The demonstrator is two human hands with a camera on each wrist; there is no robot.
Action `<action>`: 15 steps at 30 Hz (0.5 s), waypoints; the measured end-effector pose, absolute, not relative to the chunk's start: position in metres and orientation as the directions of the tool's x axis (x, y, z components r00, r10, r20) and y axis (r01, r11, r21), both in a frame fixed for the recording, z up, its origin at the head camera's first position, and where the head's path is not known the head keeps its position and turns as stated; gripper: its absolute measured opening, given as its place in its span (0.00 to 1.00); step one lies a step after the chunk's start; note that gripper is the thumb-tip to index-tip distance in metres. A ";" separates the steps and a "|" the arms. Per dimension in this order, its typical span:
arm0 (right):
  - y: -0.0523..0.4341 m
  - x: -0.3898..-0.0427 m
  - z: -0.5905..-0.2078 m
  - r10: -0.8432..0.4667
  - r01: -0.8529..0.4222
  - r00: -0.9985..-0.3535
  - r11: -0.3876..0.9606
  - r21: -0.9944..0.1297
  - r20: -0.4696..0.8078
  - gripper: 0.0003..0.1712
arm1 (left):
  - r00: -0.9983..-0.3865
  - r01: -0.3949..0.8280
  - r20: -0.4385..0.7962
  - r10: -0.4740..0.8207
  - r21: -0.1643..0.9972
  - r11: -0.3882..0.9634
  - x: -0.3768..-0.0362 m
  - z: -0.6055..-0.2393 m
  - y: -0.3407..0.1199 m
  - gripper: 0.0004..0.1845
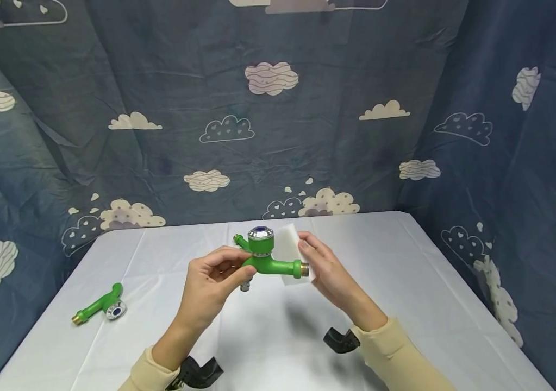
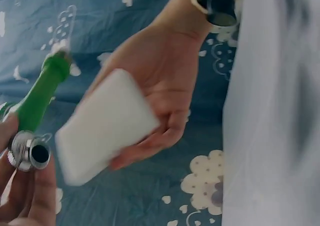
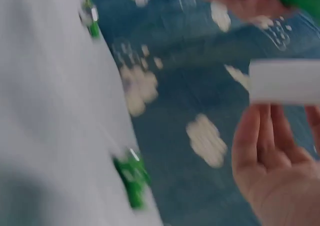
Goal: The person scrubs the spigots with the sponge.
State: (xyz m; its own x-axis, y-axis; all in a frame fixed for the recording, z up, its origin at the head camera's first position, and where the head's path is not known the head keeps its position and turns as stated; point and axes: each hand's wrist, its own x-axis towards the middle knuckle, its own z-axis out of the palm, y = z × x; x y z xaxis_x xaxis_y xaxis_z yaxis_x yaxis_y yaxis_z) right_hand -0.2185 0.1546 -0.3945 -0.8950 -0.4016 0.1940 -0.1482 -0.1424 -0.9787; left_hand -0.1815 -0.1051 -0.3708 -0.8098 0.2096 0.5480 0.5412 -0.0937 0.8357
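Sleeves (image 1: 405, 358), two, cream: nearer than the held tap (image 1: 273, 266), one to its left, one to its right.
Wrist devices (image 1: 199, 374), two, black: just beyond the cuffs, on the near side of the held tap.
Left hand (image 1: 209, 282): at the left of the held tap; thumb and fingers pinch its body near the spout.
Right hand (image 1: 324, 266): to the right of the held tap, apart from it; fingers and thumb hold a white block.
Held tap, one, green: raised above the tabletop (image 1: 405, 304), upright; chrome handle with dark blue centre on top, spout downward, brass threaded end toward the right.
White block (image 1: 287, 244), one, rectangular: behind and to the right of the held tap, a gap between them in the left wrist view.
Side tap (image 1: 104, 304), one, green, chrome handle: lying on the tabletop, well to the left of the held tap.
Rear tap (image 1: 242, 242), one, green: beyond the held tap and largely hidden by it.
Cloth backdrop (image 1: 307, 136), dark blue, cloud-patterned: farthest behind the held tap.
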 end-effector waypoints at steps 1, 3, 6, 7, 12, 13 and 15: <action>0.151 -0.216 -0.396 -0.471 -0.082 -0.865 -0.204 -0.975 0.172 0.20 | -0.800 0.564 0.570 0.186 0.821 -0.091 -0.181 -0.372 -0.103 0.12; 0.144 -0.211 -0.399 -0.571 0.037 -0.808 -0.297 -0.954 0.146 0.25 | -0.773 0.619 0.621 0.132 0.783 -0.059 -0.181 -0.375 -0.098 0.12; 0.138 -0.204 -0.400 -0.670 0.193 -0.729 -0.399 -0.896 0.141 0.30 | -0.709 0.705 0.703 0.061 0.709 0.016 -0.180 -0.376 -0.095 0.12; 0.138 -0.203 -0.399 -0.692 0.236 -0.708 -0.420 -0.876 0.141 0.31 | -0.688 0.726 0.724 0.046 0.687 0.034 -0.180 -0.376 -0.095 0.13; 0.140 -0.201 -0.399 -0.804 0.329 -0.572 -0.408 -0.852 0.163 0.26 | -0.615 0.783 0.786 -0.068 0.618 0.068 -0.183 -0.371 -0.102 0.13; 0.140 -0.200 -0.399 -0.808 0.316 -0.564 -0.399 -0.861 0.168 0.26 | -0.617 0.778 0.780 -0.106 0.625 0.068 -0.185 -0.370 -0.105 0.12; 0.139 -0.198 -0.397 -0.781 0.213 -0.594 -0.385 -0.898 0.194 0.21 | -0.644 0.749 0.742 -0.188 0.662 0.045 -0.190 -0.368 -0.110 0.12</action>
